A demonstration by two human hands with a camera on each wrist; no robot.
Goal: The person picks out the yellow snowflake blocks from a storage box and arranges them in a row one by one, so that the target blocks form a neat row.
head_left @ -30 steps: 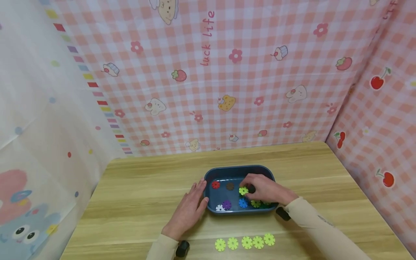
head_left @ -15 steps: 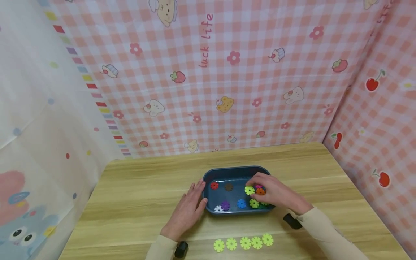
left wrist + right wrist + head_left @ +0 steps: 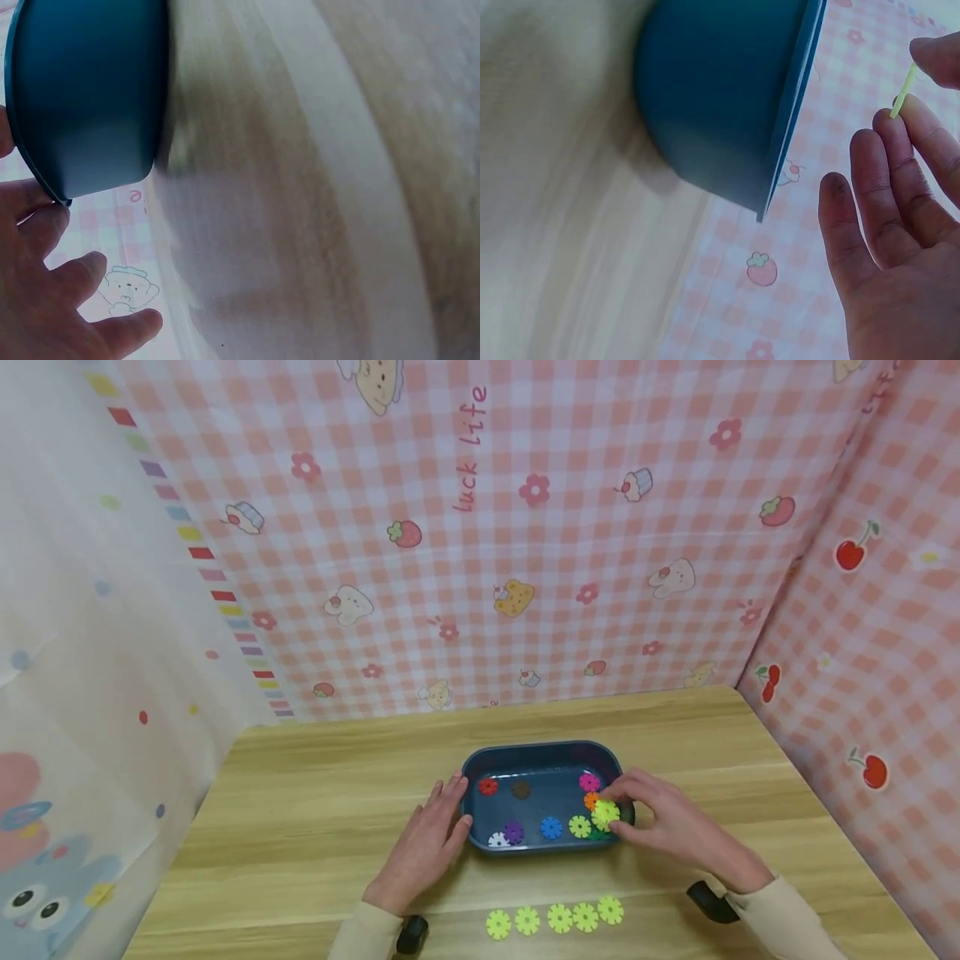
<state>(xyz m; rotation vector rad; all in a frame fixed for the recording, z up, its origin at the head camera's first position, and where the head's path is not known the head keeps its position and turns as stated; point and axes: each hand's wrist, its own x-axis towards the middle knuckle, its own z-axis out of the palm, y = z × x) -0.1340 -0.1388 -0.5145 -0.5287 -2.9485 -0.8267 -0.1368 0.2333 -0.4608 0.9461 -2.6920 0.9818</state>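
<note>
My right hand (image 3: 667, 820) pinches a yellow-green notched disc (image 3: 606, 815) between thumb and fingertips, above the right end of a dark blue tray (image 3: 540, 848). In the right wrist view the pinched disc (image 3: 904, 91) shows edge-on, apart from the tray wall (image 3: 712, 97). My left hand (image 3: 423, 847) rests with extended fingers against the tray's left end; in the left wrist view its fingertips touch the rim. Inside the tray lie red (image 3: 488, 787), brown, pink (image 3: 589, 782), orange, blue (image 3: 551, 827), purple (image 3: 513, 832), white and yellow-green (image 3: 580, 827) discs. A green one is partly hidden.
On the wooden table (image 3: 315, 827), several yellow-green discs (image 3: 559, 918) lie in a row in front of the tray. Patterned cloth (image 3: 570, 560) hangs behind the table and along both sides.
My right hand has lifted the yellow-green disc and drawn it right and toward me, uncovering the pink and orange discs. My left hand stays at the tray's left end.
</note>
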